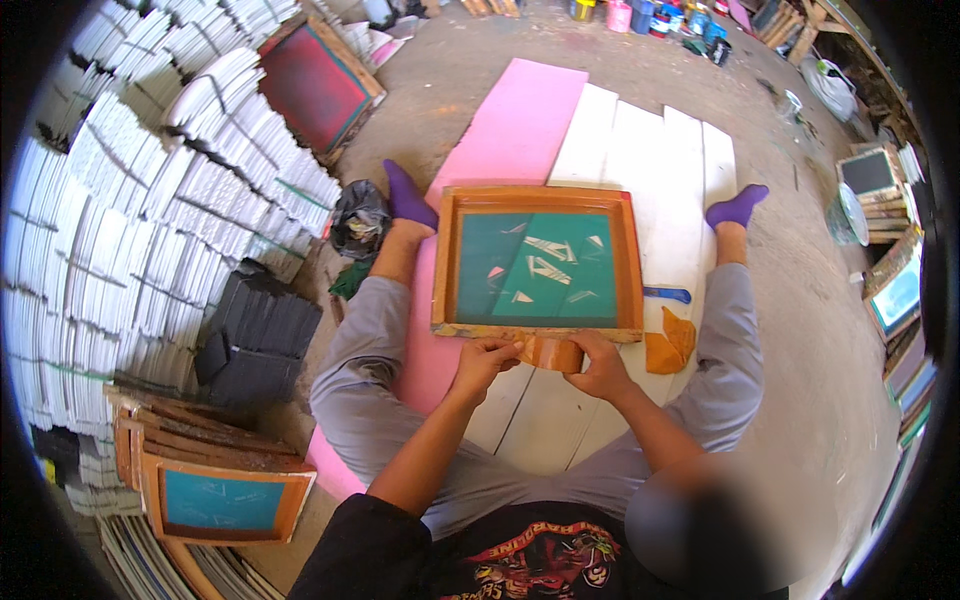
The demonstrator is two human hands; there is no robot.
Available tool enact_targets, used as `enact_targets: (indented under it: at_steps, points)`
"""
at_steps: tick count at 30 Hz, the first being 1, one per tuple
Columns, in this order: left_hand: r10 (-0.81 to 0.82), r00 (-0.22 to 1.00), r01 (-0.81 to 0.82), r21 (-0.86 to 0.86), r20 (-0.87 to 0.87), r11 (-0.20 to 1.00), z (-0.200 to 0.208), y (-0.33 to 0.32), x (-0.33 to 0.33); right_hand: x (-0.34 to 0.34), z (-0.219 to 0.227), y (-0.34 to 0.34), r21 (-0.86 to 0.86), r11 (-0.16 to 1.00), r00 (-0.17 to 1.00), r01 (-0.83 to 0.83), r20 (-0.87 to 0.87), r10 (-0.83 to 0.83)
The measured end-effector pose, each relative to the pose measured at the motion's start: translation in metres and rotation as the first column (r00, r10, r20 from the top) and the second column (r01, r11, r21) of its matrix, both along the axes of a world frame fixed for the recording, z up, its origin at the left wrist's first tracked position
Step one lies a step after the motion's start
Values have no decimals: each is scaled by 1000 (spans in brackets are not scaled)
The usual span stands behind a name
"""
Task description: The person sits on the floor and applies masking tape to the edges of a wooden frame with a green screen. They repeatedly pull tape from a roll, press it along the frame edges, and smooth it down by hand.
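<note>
A roll of brown packing tape [562,357] is between my hands, just in front of the near edge of a wooden screen-printing frame [636,265]. My left hand [484,364] pinches the free end of the tape, and a short strip runs across to the roll. Around the roll's right side, my right hand [600,368] keeps its grip. The frame lies flat between my legs; its green mesh [500,292] carries pale angular shapes. Right of the frame lie a blue-handled tool [668,294], partly hidden by the rim, and a folded orange-brown piece [670,342].
Pink [515,120] and white sheets [625,140] spread beneath the frame. Tall stacks of white sheets [150,190] line the left, with more wooden frames [300,490] at lower left. A black plastic bag [360,215] sits near my left foot. Paint containers [618,15] stand at the back.
</note>
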State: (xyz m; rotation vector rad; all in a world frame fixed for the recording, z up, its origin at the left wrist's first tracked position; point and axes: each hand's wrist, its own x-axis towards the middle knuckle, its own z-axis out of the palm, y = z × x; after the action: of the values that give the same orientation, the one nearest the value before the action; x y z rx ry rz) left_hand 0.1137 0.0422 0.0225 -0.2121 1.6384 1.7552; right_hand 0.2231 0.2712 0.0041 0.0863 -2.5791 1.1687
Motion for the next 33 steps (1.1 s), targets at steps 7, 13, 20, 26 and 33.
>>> enact_targets:
  at_steps: [7,13,20,26,33]
  points:
    - [-13,986,9,23,167,1000,-9,-27,-13,-28,23,-8,-35,989,986,-145,78,148]
    - [63,976,-85,99,207,991,-20,-33,-13,-40,17,-12,-57,984,982,-171,74,175]
    - [21,976,-51,136,216,989,-30,-36,-16,-48,28,-21,-44,981,971,-189,142,193]
    - [81,985,-93,73,152,993,-36,-35,-13,-52,27,-19,-31,977,966,-211,148,213]
    - [132,982,-144,89,134,986,-41,-39,-13,-57,29,-25,-19,970,963,-244,115,244]
